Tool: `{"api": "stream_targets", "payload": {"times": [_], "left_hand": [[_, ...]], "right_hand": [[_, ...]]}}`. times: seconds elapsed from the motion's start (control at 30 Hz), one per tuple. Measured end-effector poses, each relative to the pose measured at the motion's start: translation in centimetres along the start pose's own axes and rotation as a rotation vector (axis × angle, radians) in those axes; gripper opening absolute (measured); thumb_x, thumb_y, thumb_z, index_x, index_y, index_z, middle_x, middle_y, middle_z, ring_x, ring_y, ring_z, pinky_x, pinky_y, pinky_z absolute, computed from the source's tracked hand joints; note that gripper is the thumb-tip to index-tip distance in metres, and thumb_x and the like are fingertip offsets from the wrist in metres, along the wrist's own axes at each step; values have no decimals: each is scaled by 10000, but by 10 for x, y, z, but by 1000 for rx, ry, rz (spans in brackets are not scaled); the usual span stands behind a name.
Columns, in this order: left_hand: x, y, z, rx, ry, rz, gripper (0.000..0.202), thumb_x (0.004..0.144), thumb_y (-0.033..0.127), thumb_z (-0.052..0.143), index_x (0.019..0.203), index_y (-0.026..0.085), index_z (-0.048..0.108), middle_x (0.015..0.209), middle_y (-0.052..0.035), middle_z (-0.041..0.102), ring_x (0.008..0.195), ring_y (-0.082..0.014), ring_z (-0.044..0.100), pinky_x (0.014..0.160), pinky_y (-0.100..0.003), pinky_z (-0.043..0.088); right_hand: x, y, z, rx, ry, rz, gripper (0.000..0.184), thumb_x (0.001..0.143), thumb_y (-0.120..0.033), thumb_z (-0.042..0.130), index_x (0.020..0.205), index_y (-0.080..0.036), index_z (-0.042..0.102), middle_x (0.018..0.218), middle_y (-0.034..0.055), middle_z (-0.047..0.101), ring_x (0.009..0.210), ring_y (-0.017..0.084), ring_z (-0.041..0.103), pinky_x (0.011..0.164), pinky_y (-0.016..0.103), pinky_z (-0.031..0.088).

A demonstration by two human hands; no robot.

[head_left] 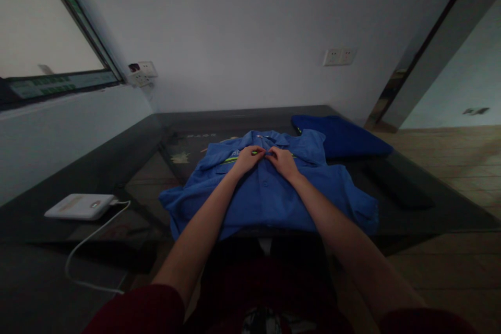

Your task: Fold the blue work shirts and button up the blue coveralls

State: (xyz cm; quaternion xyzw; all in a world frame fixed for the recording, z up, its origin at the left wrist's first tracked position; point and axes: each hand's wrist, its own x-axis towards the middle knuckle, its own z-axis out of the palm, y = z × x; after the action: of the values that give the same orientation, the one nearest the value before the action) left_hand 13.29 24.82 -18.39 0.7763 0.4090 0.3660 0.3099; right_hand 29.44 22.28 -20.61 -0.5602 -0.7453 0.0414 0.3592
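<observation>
A blue work shirt (270,193) with a yellow-green chest stripe lies spread face up on the dark glass table (410,188), collar away from me. My left hand (248,159) and my right hand (282,162) meet at the shirt's front placket just below the collar. Both hands have their fingers pinched on the fabric there, touching each other. Whatever small part sits between the fingertips is too small to make out.
A folded darker blue garment (340,135) lies at the table's back right. A white power bank (80,206) with a white cable (90,250) sits at the left. Wall sockets (340,56) are on the back wall. A window is at the left, wooden floor at the right.
</observation>
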Motion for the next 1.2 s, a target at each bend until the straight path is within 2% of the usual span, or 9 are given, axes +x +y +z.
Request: {"api": "stream_targets", "payload": {"times": [0.17,0.33,0.47,0.57,0.63,0.83,0.97,1.03,1.2], "left_hand": [[0,-8,6,18,11,-30,208,767,173,607,971,137,633,857,-41,653,689,-127,577,648,-234,452],[-3,-2,6,112,-49,-62,177,751,315,649,799,147,621,708,-8,611,646,-141,549,589,-236,402],[-11,14,-1,113,-245,10,292,746,385,633,570,181,520,513,35,483,496,-116,450,486,-234,315],[-17,23,-5,58,-444,-2,344,709,421,670,534,197,477,459,41,464,430,-118,436,446,-244,295],[-18,25,-5,25,-494,-31,338,719,406,666,539,203,465,453,36,488,417,-128,464,446,-249,314],[-17,22,-5,-9,-248,-51,258,760,309,623,580,190,481,454,45,499,414,-118,483,457,-234,331],[-19,17,-5,-56,-16,-67,294,780,332,601,571,188,452,454,50,467,443,-113,491,465,-226,349],[-22,14,-6,-137,63,-107,325,774,360,609,571,193,417,462,58,436,443,-108,482,461,-227,369],[-29,10,-10,-396,59,-167,343,734,452,644,628,176,470,553,49,454,509,-93,474,507,-226,446]], "right_hand": [[0,3,0,79,67,40,78,822,-217,558,817,-188,631,698,22,640,655,178,578,622,245,356],[1,6,-2,164,198,91,80,787,-208,529,772,-190,606,646,10,600,609,168,554,604,247,361],[4,9,-7,203,289,156,75,775,-241,531,768,-194,589,650,14,600,608,172,547,615,255,381],[7,14,-12,249,367,211,77,761,-259,539,762,-190,574,655,17,596,604,173,543,620,261,395],[9,17,-15,294,389,252,78,754,-265,545,766,-191,564,637,10,579,593,172,544,612,265,404],[4,0,-27,561,374,244,371,720,-298,637,1042,-200,482,754,-9,573,572,137,543,576,253,427],[-9,-29,-36,508,187,131,199,816,-392,574,800,-196,547,687,5,570,592,131,522,581,246,403],[-14,-40,-34,424,23,54,283,863,-401,518,680,-190,566,635,10,576,594,135,519,579,247,379],[-16,-38,-20,328,-108,71,339,869,-384,516,600,-182,555,590,4,567,576,132,497,564,246,337]]}}
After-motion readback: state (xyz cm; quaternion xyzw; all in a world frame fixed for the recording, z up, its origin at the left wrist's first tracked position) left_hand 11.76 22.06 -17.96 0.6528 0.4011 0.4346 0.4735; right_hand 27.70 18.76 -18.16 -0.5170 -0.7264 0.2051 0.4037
